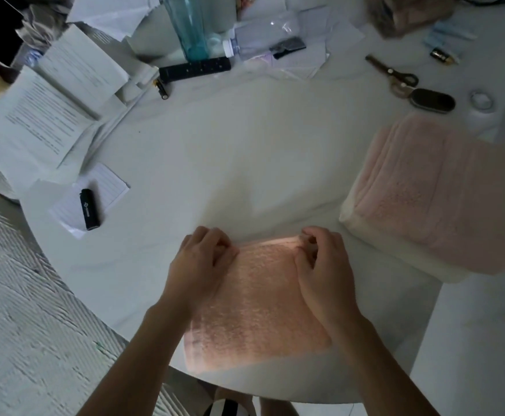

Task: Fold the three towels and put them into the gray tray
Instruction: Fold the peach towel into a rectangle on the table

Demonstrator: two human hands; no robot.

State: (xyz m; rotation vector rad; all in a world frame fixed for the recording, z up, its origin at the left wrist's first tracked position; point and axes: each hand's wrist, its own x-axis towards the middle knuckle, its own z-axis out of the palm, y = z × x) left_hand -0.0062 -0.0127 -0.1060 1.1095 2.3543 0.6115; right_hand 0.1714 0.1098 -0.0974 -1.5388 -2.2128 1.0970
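One pink towel mid-fold at the near table edge; more folded pink cloth waits to the right.

The pink towel (257,301) lies flat on the white table (161,163), its near end at the rim. The left hand (203,265) and right hand (320,265) each have curled fingers pinching a far corner of it, so I judge a fold is only being started. Well to the right sits a stack of folded pink towels (431,193); how many layers it holds cannot be told, nor whether the pale base under it is a tray. No clearly gray tray shows. Farther back lie papers (50,115), a remote (194,67), scissors (395,75).
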